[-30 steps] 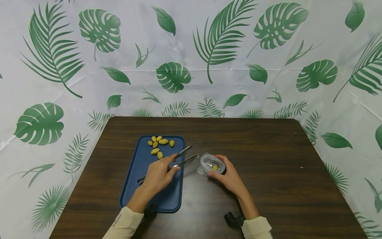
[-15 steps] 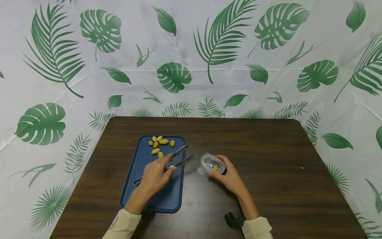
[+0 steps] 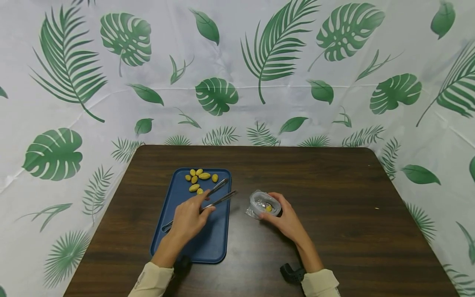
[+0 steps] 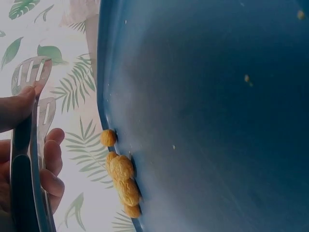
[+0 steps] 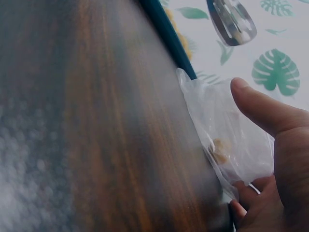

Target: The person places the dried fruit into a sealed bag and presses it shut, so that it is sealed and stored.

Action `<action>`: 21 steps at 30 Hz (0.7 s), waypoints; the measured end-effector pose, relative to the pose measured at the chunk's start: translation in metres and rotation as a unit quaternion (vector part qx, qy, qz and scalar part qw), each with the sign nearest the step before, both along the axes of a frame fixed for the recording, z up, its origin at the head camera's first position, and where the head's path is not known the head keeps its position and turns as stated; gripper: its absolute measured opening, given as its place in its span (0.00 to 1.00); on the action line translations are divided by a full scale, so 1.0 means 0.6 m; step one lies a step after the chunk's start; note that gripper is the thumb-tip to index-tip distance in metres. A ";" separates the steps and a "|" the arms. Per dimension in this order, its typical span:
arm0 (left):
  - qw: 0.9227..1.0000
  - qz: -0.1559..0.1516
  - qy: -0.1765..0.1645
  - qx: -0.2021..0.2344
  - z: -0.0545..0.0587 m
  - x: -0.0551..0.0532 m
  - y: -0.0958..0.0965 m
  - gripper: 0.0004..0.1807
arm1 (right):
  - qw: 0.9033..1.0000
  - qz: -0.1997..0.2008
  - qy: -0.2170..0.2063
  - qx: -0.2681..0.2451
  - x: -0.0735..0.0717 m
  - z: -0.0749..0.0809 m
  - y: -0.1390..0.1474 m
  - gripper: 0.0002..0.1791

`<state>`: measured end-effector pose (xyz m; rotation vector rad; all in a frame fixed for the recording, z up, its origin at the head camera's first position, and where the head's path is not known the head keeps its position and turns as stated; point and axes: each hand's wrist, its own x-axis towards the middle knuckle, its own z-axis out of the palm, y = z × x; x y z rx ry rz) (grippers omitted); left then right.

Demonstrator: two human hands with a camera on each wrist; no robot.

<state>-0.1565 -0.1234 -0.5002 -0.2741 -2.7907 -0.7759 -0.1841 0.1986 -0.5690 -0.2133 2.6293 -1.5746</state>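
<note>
the left hand (image 3: 188, 218) holds metal tongs (image 3: 221, 200), their tips apart over the right side of a blue tray (image 3: 209, 239). the right hand (image 3: 287, 219) grips a small clear tub (image 3: 253, 201) between thumb and fingers, just beside the tray; a yellow piece (image 3: 269, 208) lies inside. more yellow snacks (image 3: 204, 176) sit toward the tray's far end. beneath is a dark wooden table (image 3: 341, 214); behind, a leaf-print cloth (image 3: 222, 49).

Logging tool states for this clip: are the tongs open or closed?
Open: the tongs, held in the left hand, show a clear gap between their two tips in the head view.
</note>
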 end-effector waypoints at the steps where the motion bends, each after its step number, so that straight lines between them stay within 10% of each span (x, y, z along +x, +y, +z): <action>1: 1.000 0.002 0.001 -0.001 0.000 0.000 -0.002 0.29 | 1.000 0.000 0.001 -0.001 0.000 0.000 0.000 0.42; 21: 0.999 0.030 0.010 0.000 -0.008 0.003 -0.028 0.29 | 1.000 0.002 0.001 0.002 -0.001 -0.002 0.002 0.42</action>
